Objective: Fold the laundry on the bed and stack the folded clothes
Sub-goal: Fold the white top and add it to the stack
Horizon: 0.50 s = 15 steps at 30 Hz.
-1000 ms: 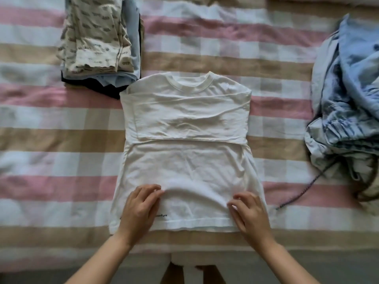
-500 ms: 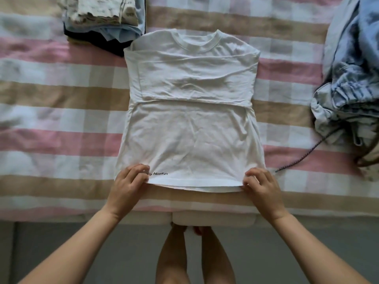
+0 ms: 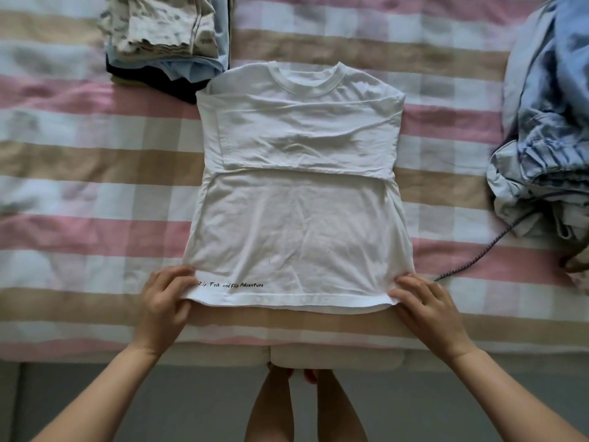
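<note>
A white T-shirt [image 3: 299, 199] lies flat in the middle of the striped bed [image 3: 95, 167], sleeves folded in across the chest, collar at the far end. Small black lettering runs along its near hem. My left hand [image 3: 164, 301] pinches the hem's left corner, and my right hand [image 3: 425, 303] pinches the right corner; the hem is lifted slightly off the bed. A stack of folded clothes [image 3: 169, 36] sits at the far left, a patterned cream piece on top, pale blue and dark ones under it, touching the shirt's left shoulder.
A heap of unfolded pale blue laundry [image 3: 548, 129] fills the right side, with a dark braided cord [image 3: 471, 260] trailing from it toward my right hand. The bed's near edge [image 3: 334, 355] runs just below my wrists, with grey floor and my legs under it.
My hands moved from resting on the shirt's lower part out to its hem corners and gripped them. The hem has risen a little. The camera view shifted.
</note>
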Tool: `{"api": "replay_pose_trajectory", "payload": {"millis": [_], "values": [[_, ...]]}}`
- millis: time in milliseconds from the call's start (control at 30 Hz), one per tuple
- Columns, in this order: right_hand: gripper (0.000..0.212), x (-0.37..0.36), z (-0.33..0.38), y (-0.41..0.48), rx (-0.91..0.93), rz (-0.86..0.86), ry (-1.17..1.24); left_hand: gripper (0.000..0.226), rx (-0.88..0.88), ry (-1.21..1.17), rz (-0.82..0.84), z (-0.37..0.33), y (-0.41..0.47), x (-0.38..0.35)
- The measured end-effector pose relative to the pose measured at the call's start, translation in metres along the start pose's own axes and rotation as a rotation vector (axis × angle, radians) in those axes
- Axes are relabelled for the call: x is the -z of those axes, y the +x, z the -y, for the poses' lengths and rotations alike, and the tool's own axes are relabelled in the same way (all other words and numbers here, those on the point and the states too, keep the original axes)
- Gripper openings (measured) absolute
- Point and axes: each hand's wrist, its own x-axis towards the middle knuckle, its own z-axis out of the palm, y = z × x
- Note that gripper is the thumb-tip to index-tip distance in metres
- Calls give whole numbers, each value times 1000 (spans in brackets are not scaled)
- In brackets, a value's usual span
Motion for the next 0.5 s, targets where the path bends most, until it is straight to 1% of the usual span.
{"api": "replay_pose_trajectory", "payload": {"millis": [67,100,133,167,200,233,267,333,400,433,500], "values": [[18,2,1,4,1,12,6,20,127,-132,-39,-3,9,3],[19,4,1,6,-15,21,25,17,237,-233,-65,-4,12,4],[21,7,0,9,-51,27,62,18,358,-349,-85,-4,18,5],[20,11,-1,13,-126,36,124,18,468,-455,-88,-3,22,6],[14,16,-2,19,-248,43,213,15,536,-540,-90,-2,28,9],[14,22,-4,26,-400,47,334,12,573,-603,-91,-1,34,12],[19,28,-7,33,-553,38,475,14,605,-665,-91,-1,41,16],[19,39,-15,50,-798,3,763,18,667,-788,-108,-3,55,23],[16,47,-24,69,-926,-29,965,13,708,-878,-148,-5,68,25],[16,48,-28,77,-969,-50,1028,10,732,-900,-171,-5,74,24],[11,49,-35,97,-1030,-106,1100,9,747,-861,-221,-8,88,22]]}}
